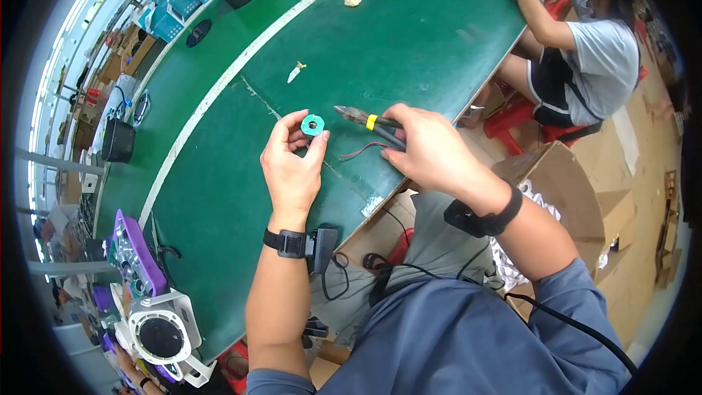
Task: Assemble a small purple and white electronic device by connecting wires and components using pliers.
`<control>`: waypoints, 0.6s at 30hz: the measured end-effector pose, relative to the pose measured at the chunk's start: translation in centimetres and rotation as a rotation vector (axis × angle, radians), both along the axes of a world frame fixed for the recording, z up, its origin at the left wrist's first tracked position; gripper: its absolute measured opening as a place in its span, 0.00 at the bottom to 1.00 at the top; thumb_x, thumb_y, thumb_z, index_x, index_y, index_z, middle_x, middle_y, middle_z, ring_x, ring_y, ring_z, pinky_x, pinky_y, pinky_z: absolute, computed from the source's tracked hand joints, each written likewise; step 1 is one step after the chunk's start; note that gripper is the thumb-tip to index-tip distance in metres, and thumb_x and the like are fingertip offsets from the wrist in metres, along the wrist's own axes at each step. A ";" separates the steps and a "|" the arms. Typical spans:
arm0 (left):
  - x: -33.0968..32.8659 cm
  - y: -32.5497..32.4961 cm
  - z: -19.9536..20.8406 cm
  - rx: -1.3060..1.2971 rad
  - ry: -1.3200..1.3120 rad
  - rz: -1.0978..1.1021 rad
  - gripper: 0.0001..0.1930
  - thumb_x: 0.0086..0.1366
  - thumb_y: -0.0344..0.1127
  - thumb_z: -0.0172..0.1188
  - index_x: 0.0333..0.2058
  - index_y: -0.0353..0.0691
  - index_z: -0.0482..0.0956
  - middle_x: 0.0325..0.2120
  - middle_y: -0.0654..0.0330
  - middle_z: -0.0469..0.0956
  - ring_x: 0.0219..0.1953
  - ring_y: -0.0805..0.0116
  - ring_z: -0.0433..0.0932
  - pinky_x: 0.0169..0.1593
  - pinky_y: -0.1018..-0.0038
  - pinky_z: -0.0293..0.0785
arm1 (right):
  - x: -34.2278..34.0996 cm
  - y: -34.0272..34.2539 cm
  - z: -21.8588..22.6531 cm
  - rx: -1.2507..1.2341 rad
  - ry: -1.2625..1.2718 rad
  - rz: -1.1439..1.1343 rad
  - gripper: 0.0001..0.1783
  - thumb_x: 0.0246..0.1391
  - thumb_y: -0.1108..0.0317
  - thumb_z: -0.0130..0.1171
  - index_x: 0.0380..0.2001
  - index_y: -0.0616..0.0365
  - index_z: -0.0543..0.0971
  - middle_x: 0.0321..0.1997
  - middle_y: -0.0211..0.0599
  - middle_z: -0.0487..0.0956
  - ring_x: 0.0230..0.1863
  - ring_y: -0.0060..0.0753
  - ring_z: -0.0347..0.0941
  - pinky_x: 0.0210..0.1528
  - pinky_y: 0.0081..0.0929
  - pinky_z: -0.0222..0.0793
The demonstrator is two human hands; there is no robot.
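My left hand (292,164) pinches a small round green part (313,125) between thumb and fingers; it has a dark hole in its middle and looks like a little circuit board. In my right hand (439,150) is a pair of cutting pliers (358,115), with dark handles and a yellow band below the head. Their jaws point left toward the green part, a short gap away from it. A thin red and dark wire (362,151) hangs beside my right hand, and I cannot tell what its other end joins.
The green table (219,197) carries two small scraps, one pale and pointed (295,72), one crumpled (352,1). A white round lamp-like device (162,336) and a purple tray (139,256) stand at left. A co-worker (585,51) sits at right, near an open cardboard box (570,183).
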State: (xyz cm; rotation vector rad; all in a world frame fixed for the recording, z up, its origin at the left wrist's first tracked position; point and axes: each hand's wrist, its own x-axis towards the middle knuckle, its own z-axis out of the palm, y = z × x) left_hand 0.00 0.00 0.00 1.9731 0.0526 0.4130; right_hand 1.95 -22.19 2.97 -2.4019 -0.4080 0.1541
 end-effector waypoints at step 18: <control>0.1 1.8 -0.6 0.295 -0.036 0.061 0.26 0.54 0.28 0.68 0.54 0.43 0.77 0.52 0.57 0.77 0.53 0.59 0.74 0.59 0.65 0.71 | 10.6 -4.9 2.4 -0.147 -0.378 -0.079 0.21 0.48 0.66 0.69 0.45 0.62 0.79 0.43 0.51 0.78 0.46 0.54 0.77 0.51 0.44 0.74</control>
